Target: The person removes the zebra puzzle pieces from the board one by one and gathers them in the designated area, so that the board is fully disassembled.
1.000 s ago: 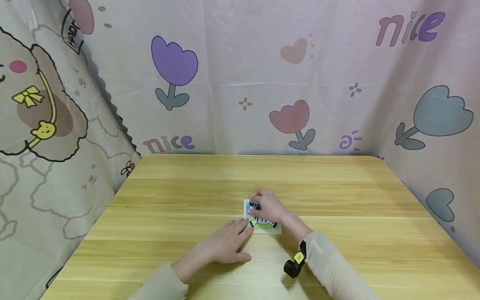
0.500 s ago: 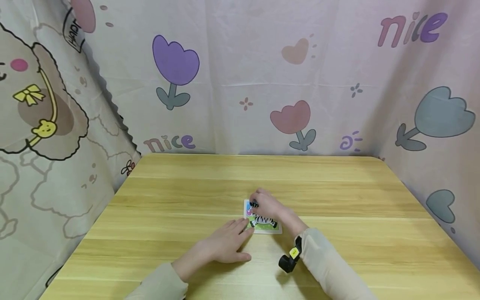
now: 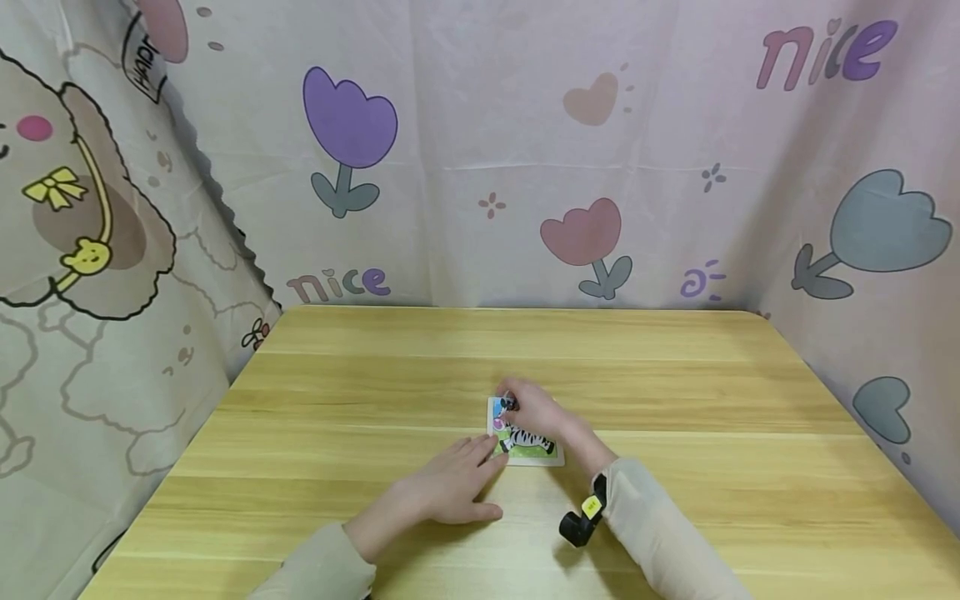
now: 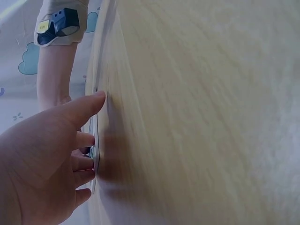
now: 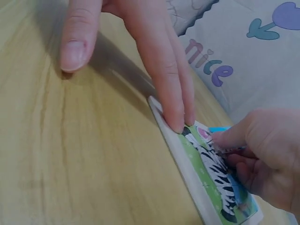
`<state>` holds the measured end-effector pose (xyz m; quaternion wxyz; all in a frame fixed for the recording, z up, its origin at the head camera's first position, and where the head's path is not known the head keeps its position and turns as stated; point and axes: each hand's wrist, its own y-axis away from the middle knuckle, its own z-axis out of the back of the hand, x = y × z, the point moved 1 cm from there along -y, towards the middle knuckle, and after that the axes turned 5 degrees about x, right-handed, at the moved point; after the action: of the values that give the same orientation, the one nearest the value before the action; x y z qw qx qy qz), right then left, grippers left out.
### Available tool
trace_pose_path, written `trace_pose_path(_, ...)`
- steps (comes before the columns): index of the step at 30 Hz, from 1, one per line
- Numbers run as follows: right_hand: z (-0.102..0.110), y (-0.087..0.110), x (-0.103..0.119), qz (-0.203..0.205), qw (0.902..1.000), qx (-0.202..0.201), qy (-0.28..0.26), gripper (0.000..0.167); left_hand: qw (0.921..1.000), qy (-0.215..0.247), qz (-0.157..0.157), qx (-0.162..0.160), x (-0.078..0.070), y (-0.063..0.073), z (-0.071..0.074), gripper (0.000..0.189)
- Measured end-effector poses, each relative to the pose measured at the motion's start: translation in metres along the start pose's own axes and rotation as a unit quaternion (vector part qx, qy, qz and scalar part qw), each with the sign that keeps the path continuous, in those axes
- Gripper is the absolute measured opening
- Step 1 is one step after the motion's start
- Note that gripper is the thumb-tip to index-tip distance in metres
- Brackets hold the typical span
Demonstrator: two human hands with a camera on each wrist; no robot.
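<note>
A small zebra jigsaw puzzle [image 3: 531, 442] with a white border lies flat at the middle of the table. My right hand [image 3: 538, 414] reaches over its upper part, thumb and fingers pinching a small black-and-white puzzle piece [image 3: 510, 402] by the zebra's head. In the right wrist view the curled fingers hide most of that piece. Thin seams run across the zebra's striped body. My left hand [image 3: 453, 486] lies with fingers extended, its fingertips [image 5: 176, 124] resting on the puzzle's near left corner and its thumb spread apart over the table.
The pale wooden table [image 3: 360, 375] reaches back to a patterned curtain [image 3: 465, 125], with more curtain along both sides. A black wrist camera [image 3: 581, 523] sticks out from the right sleeve, just above the tabletop.
The black-and-white piece has turned slightly in my right fingers, which shifted a little over the zebra's head. The right forearm moved slightly left. My left hand stays put.
</note>
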<state>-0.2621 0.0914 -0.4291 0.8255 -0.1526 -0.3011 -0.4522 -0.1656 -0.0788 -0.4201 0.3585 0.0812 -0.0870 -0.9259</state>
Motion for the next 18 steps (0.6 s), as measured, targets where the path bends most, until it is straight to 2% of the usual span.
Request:
trace_pose_path(6,0.003,0.005,-0.007,0.016,0.9969,-0.046,-0.062,0.02,1.0,0.001,0.002,-0.001,-0.001,0.0,0.0,0.073)
trace_pose_path(12,0.019,0.018,-0.018,-0.008,0.9862,-0.094,-0.136,0.021,0.9999,0.002,0.009,0.006,0.0,-0.001,-0.003,0.076)
trace_pose_path(15,0.029,0.027,-0.029,-0.016,0.9839,-0.111,-0.139,0.019,0.9999,0.006,0.012,0.009,0.0,0.0,-0.003,0.077)
trace_pose_path(18,0.039,0.036,-0.043,-0.026,0.984,-0.132,-0.117,0.016,0.9998,0.01,0.015,0.013,0.0,0.001,-0.004,0.077)
